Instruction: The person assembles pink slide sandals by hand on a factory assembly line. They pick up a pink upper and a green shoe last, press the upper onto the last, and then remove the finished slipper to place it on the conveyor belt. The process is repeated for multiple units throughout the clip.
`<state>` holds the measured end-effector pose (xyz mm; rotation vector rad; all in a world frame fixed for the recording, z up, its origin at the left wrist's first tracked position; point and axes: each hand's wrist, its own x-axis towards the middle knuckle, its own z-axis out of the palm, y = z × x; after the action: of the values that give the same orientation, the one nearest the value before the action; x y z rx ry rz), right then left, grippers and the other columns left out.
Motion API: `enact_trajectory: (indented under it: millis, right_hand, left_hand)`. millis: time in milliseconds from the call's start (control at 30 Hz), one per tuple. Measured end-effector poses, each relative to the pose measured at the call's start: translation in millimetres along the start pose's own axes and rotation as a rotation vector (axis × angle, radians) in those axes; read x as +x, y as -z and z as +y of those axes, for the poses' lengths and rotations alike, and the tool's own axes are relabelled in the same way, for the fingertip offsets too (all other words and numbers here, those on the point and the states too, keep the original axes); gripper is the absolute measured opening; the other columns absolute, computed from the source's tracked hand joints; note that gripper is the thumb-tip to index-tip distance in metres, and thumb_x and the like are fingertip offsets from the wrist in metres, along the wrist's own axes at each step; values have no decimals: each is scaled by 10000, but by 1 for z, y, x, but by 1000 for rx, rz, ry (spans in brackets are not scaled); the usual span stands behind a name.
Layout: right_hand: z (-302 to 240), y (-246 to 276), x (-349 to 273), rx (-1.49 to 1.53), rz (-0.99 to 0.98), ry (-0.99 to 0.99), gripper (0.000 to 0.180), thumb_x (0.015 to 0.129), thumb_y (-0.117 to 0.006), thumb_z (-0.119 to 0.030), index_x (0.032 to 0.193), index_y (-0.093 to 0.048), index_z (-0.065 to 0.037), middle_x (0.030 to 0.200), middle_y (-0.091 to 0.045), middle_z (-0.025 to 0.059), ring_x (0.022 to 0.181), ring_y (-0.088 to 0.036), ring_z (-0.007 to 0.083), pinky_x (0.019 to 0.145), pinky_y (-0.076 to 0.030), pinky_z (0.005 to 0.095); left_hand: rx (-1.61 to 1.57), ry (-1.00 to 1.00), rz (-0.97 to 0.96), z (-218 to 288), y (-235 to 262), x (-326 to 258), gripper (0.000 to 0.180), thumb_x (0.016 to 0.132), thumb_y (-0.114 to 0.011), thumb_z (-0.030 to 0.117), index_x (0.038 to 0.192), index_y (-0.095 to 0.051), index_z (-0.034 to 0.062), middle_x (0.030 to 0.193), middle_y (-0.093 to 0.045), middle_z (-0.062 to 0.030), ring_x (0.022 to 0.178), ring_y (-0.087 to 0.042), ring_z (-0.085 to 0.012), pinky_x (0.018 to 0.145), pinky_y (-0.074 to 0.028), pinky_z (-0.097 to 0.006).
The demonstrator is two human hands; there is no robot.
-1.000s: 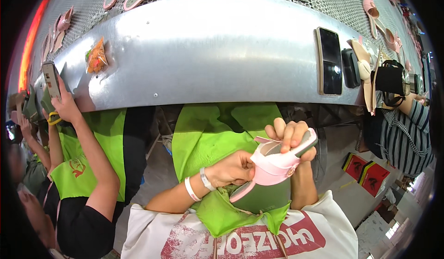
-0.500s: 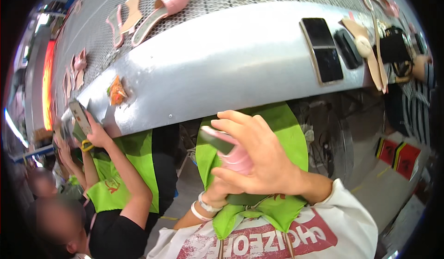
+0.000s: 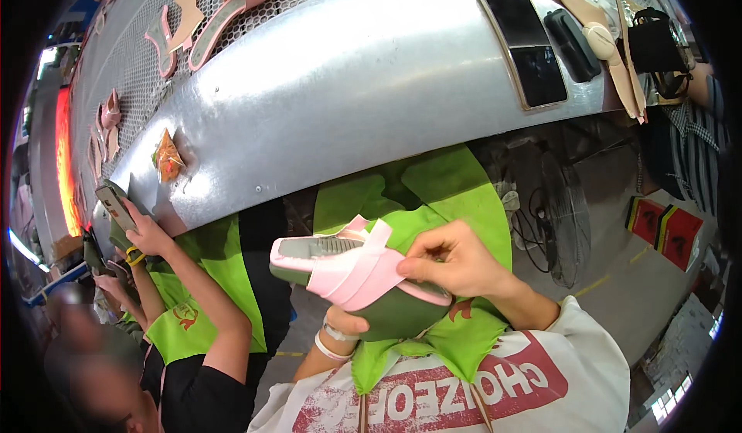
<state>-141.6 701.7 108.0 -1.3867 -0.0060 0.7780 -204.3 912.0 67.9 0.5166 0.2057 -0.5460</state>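
A pink strappy sandal (image 3: pixel 359 278) with a dark green body is held over my lap, its open end with pink rim and grey-green lining pointing left. I cannot tell whether the green part is a sole or a shoe last. My left hand (image 3: pixel 345 322) is closed round the underside; the thumb shows and the other fingers are hidden. My right hand (image 3: pixel 454 261) pinches the edge of the pink strap at the sandal's right end. Below the sandal lies my bright green apron (image 3: pixel 471 193).
A metal tabletop (image 3: pixel 309 108) curves across, with a small wrapped packet (image 3: pixel 168 160) and a phone (image 3: pixel 525 50) beside a black case (image 3: pixel 573 45). Pink sandal parts (image 3: pixel 224 23) lie on a mesh belt beyond. At left a co-worker's hand (image 3: pixel 148 232) holds a phone. A fan (image 3: pixel 553 216) stands below.
The sandal has turned from end-on to side-on, showing its crossed straps. My right hand has moved from around it to its right end and now pinches the strap edge.
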Motion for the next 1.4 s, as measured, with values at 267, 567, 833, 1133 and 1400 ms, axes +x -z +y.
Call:
enact_trajectory:
  millis: [267, 567, 833, 1133, 1400]
  right_hand:
    - [5, 5, 16, 83, -276, -3, 736, 678, -881, -268, 1264, -556, 35, 916, -645, 84, 814, -591, 152, 736, -475, 311]
    - [-11, -6, -21, -598, 271, 391, 660, 652, -881, -271, 1169, -617, 42, 1028, -647, 182, 932, -605, 295, 864, -438, 393]
    - [-7, -26, 0, 492, 237, 212, 605, 1017, -344, -497, 1334, -381, 17, 1284, -503, 97, 1180, -483, 189, 1017, -375, 376]
    - [-19, -24, -8, 213, 280, 183, 435, 1012, -420, -222, 1359, -399, 39, 1241, -533, 100, 1136, -502, 152, 1008, -386, 307]
    - [-13, -30, -15, 99, 305, 208, 475, 965, -467, -115, 1403, -375, 44, 1269, -529, 106, 1147, -500, 158, 1007, -394, 313]
  left_hand:
    - [-53, 158, -64, -7, 24, 16, 542, 872, -698, 283, 1313, -473, 62, 1224, -566, -168, 1142, -561, -321, 954, -492, -425]
    - [248, -54, 215, 15, -35, 30, 761, 936, -474, 535, 1465, -345, 3, 1440, -472, -156, 1327, -455, -287, 1140, -299, -428]
    - [-35, -213, 183, -9, -42, 54, 524, 1009, -374, 409, 1330, -456, 3, 1234, -577, -94, 1102, -566, -168, 966, -448, -329]
    - [372, -321, 250, 3, -62, 50, 419, 1025, -409, 288, 1296, -454, -28, 1190, -560, -91, 1086, -528, -133, 966, -423, -299]
    - [464, -352, 232, 1, -59, 44, 404, 1003, -427, 211, 1318, -431, -43, 1191, -553, -93, 1060, -529, -139, 945, -436, -299]
